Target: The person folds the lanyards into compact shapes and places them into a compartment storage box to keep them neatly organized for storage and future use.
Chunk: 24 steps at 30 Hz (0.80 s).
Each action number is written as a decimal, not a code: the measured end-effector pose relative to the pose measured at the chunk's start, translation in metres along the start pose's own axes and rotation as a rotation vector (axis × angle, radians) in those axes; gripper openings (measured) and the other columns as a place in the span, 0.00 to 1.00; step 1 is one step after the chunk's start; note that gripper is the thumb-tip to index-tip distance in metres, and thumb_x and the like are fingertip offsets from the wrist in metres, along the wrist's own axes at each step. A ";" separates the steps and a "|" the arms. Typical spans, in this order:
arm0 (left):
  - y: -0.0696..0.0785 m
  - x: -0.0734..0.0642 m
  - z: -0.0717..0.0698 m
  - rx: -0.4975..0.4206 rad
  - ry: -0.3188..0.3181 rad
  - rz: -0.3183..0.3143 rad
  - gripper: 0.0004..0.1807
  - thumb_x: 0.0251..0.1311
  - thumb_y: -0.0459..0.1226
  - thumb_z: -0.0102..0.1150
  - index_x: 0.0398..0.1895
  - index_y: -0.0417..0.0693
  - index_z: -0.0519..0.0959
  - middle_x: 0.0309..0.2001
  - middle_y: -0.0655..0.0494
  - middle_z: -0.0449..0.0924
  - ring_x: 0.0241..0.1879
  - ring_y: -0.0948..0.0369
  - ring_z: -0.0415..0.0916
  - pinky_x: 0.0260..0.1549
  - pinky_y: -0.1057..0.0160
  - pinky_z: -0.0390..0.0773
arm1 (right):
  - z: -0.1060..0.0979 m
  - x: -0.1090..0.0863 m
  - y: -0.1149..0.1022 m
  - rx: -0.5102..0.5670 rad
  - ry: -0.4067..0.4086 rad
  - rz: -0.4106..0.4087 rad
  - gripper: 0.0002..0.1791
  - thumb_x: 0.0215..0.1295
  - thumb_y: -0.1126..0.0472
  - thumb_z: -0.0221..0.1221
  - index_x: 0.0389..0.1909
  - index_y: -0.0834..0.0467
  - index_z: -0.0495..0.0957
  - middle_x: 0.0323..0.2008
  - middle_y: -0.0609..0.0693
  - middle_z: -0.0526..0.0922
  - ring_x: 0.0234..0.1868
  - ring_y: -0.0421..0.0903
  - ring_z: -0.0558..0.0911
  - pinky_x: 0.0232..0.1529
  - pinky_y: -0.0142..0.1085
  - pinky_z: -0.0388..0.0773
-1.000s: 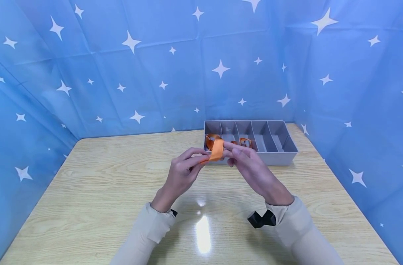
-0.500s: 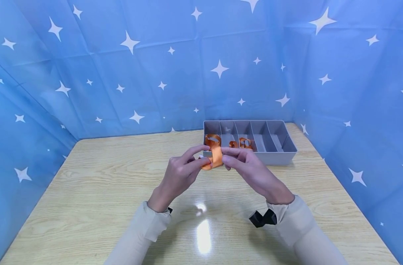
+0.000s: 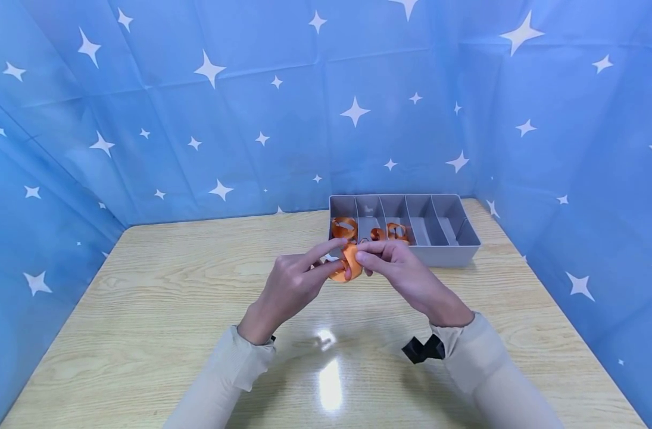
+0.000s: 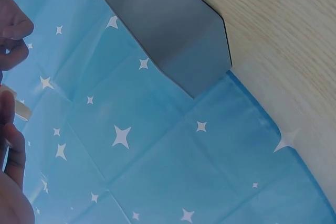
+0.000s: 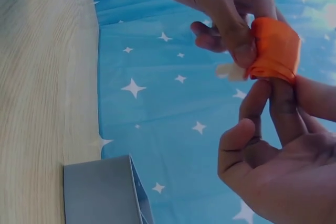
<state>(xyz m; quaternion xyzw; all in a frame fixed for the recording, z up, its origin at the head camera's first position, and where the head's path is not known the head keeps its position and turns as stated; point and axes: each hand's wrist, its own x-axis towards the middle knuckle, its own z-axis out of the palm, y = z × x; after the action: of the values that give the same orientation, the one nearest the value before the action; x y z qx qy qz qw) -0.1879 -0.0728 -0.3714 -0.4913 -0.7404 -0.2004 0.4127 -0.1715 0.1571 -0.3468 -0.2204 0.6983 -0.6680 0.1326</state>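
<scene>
Between the two hands, above the table in front of the box, is a loop of orange ribbon (image 3: 351, 263). My left hand (image 3: 290, 283) grips it from the left; the right wrist view shows the left thumb pressed on the ribbon (image 5: 277, 48). From the other side my right hand (image 3: 403, 274) pinches its edge between thumb and index finger. A small cream-white piece (image 5: 229, 72) sticks out beside the left thumb. The left wrist view catches only parts of both hands at its left edge, with the cream piece (image 4: 22, 110) between them.
A grey box (image 3: 446, 256) with several compartments stands at the back right of the wooden table (image 3: 186, 310). Coiled orange ribbons (image 3: 345, 227) lie in its left compartments. A blue star-patterned curtain (image 3: 283, 107) hangs behind and at the sides.
The ribbon has come down slightly and curled from a flat strip into a rounder loop. The right fingers, straighter before, now pinch its edge. The left hand has shifted slightly, still holding it.
</scene>
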 end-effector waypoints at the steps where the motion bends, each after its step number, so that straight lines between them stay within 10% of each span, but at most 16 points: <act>1: 0.000 0.000 0.000 0.006 -0.008 0.006 0.10 0.59 0.26 0.64 0.40 0.45 0.89 0.58 0.53 0.79 0.13 0.68 0.66 0.15 0.76 0.58 | -0.001 0.000 0.000 -0.013 -0.006 0.001 0.17 0.77 0.59 0.52 0.51 0.69 0.80 0.39 0.54 0.78 0.40 0.51 0.70 0.44 0.37 0.70; 24: 0.002 -0.003 0.004 -0.018 -0.077 0.039 0.10 0.60 0.26 0.63 0.39 0.48 0.88 0.57 0.52 0.79 0.11 0.69 0.53 0.15 0.75 0.51 | -0.007 0.007 -0.007 -0.205 -0.075 0.098 0.15 0.76 0.56 0.54 0.45 0.62 0.84 0.37 0.52 0.82 0.40 0.52 0.73 0.43 0.38 0.72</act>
<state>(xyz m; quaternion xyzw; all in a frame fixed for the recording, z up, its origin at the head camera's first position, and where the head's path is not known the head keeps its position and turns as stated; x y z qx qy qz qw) -0.1870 -0.0704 -0.3763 -0.5168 -0.7440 -0.1800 0.3833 -0.1797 0.1596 -0.3385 -0.2232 0.7675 -0.5769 0.1682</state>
